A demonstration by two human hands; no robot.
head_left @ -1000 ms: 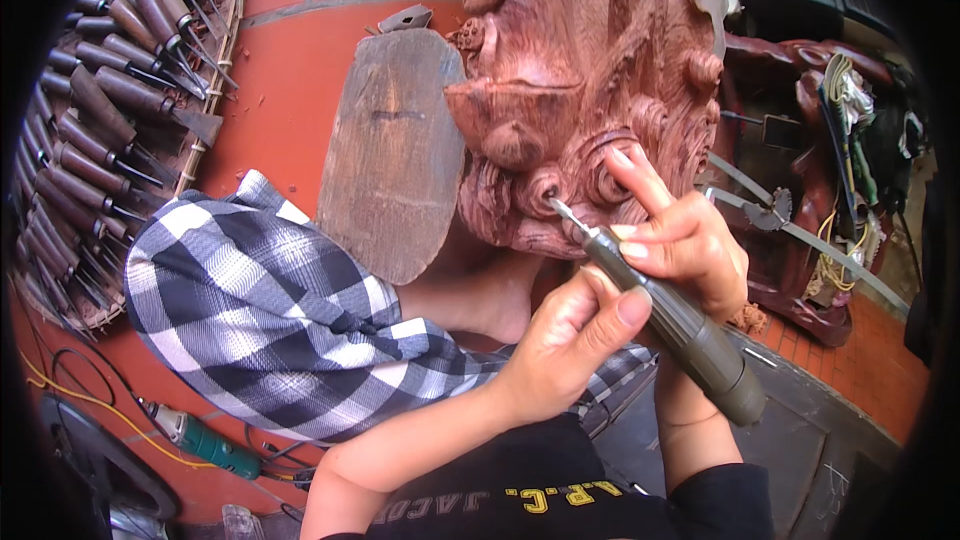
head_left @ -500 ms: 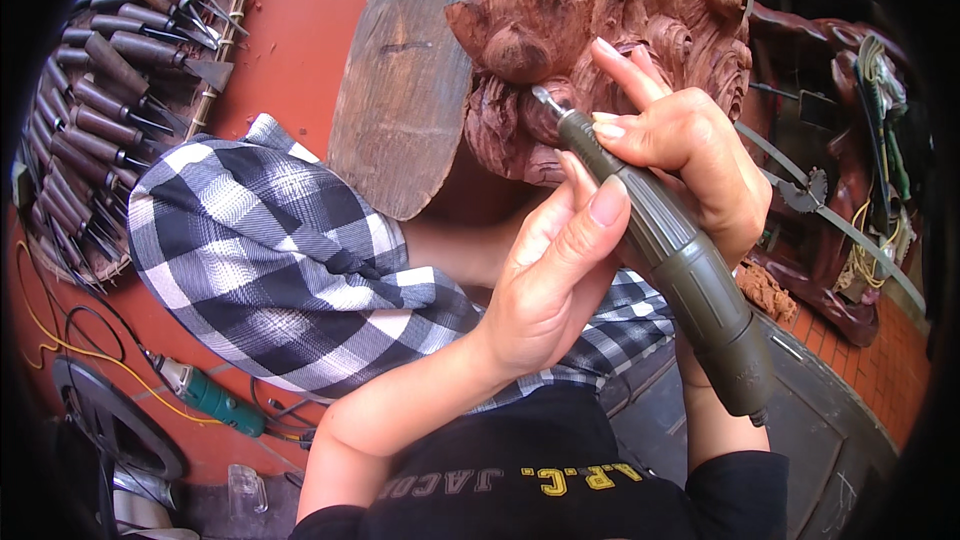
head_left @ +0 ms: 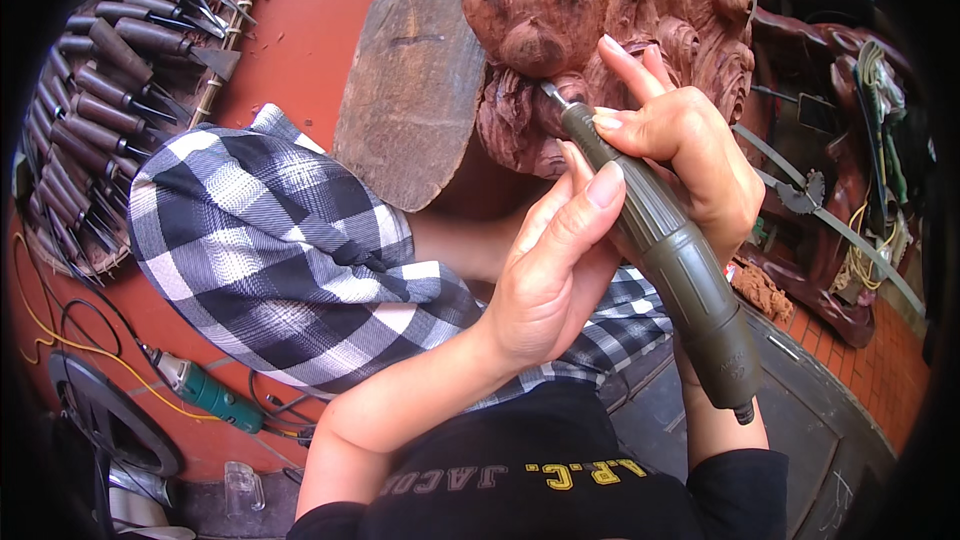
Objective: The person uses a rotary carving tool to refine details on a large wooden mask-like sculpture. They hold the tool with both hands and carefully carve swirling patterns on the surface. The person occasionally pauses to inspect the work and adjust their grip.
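Both of my hands are on a dark green power carver [head_left: 680, 250], slanted from upper left to lower right. Its small metal bit [head_left: 556, 95] meets a rounded bulge on the reddish-brown wood carving [head_left: 545, 25]. My right hand [head_left: 700, 145] wraps the front part of the body, its thumb and a finger near the collar and other fingers stretched toward the wood. From the left, my left hand [head_left: 560, 260] closes on the grip, thumb lying along it; its fingers are partly hidden behind the tool. The exact contact of bit and wood is hard to make out.
A worn wooden board [head_left: 408, 90] stands left of the carving. At far left lies a woven tray [head_left: 228, 52] of several wood-handled chisels [head_left: 105, 115]. A teal power tool [head_left: 215, 395] with cords rests on the red floor. Checked cloth [head_left: 290, 250] covers my leg.
The power carver's rear end has swung slightly left, and my right hand has shifted a little with it. The carving and board sit slightly farther right and up in the view.
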